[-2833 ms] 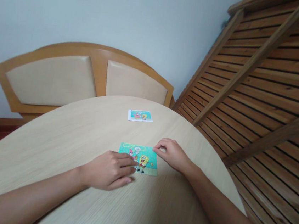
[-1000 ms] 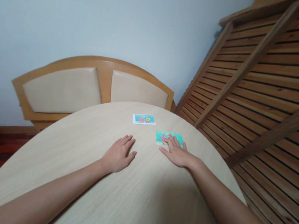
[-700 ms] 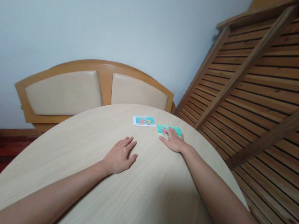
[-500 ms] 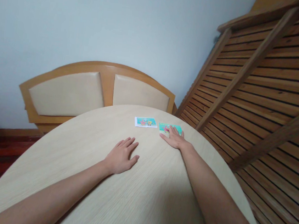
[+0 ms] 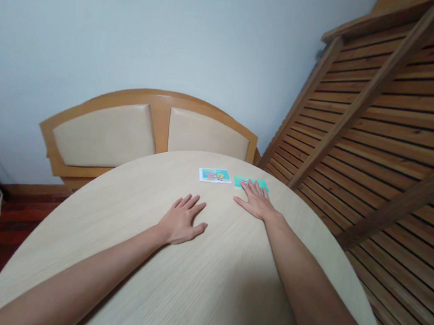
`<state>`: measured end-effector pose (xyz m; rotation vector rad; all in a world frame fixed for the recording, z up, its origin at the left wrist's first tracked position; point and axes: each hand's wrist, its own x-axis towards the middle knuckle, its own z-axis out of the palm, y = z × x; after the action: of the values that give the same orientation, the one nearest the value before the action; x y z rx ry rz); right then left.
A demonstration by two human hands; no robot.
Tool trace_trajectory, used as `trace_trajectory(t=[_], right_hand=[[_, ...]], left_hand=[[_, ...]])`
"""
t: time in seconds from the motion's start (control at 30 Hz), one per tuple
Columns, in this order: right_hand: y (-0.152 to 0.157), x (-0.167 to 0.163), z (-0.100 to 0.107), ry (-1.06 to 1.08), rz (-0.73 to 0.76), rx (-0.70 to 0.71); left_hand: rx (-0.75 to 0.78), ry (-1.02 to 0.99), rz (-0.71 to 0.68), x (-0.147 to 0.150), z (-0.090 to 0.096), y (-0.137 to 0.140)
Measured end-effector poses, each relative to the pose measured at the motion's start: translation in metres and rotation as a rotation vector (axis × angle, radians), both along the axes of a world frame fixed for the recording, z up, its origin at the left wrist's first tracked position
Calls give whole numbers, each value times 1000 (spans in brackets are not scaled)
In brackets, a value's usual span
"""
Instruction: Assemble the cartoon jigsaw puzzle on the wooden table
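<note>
Two small turquoise cartoon pictures lie flat and side by side near the far edge of the pale wooden table (image 5: 135, 205). The left picture card (image 5: 214, 175) has a white border on its left side and shows a pink and a yellow figure. Spread fingers of my right hand (image 5: 256, 202) rest over the right picture card (image 5: 238, 180), covering much of its printing. My left hand (image 5: 183, 222) lies palm down on the bare tabletop, fingers apart, nearer to me than the left card. Neither hand grasps anything.
Beyond the table stands a wooden headboard (image 5: 159, 120) with cream padded panels against a pale wall (image 5: 176, 34). A slatted wooden frame (image 5: 383, 128) leans along the right side. At the far left, a white cable (image 5: 0, 207) hangs over the dark red floor (image 5: 21, 214).
My view has shifted slightly, so the scene sits a little further right. The fingers of both hands are spread wider. Both cards look unmoved on the table.
</note>
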<state>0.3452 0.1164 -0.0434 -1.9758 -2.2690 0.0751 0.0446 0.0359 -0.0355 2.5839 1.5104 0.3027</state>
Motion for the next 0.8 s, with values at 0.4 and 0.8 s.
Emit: trace_trajectory(t=[0.4,0.8], right_hand=[[-74,-24,8,30,213,-62],[-112,-32,10,51,271,-74]], left_hand=[[22,12,19,-1,0,2],[67,-10,-13,-22,-3,-19]])
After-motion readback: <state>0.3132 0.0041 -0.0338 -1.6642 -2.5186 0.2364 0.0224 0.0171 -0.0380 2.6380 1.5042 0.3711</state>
